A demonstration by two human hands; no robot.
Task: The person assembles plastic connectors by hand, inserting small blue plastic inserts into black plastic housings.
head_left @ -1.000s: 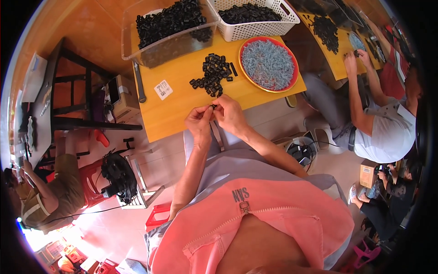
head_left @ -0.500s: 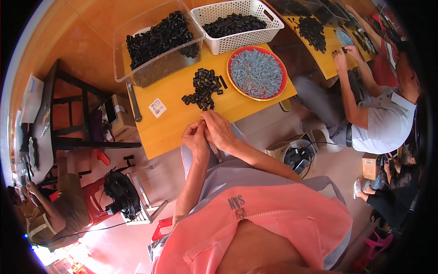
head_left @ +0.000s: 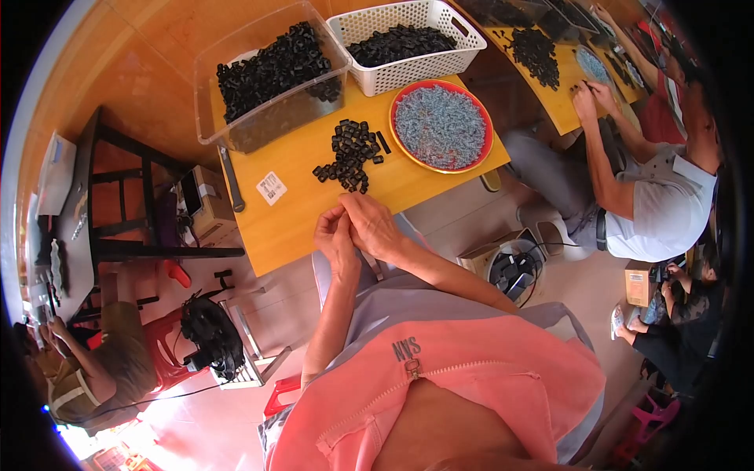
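My left hand (head_left: 333, 235) and my right hand (head_left: 374, 225) are pressed together at the near edge of a yellow table (head_left: 290, 220), fingers curled around something small that stays hidden between them. Just beyond my fingers lies a loose pile of small black plastic parts (head_left: 349, 154). To the right of the pile stands a red round tray (head_left: 442, 125) filled with small grey-blue metal pieces.
A clear plastic bin (head_left: 271, 74) and a white basket (head_left: 404, 43), both holding black parts, stand at the table's far side. A person in a white shirt (head_left: 660, 200) works at a second table on the right. A dark stool (head_left: 118, 196) stands left.
The view has shifted, so the table and my hands sit lower in the picture. My hands stay joined together at the table's near edge.
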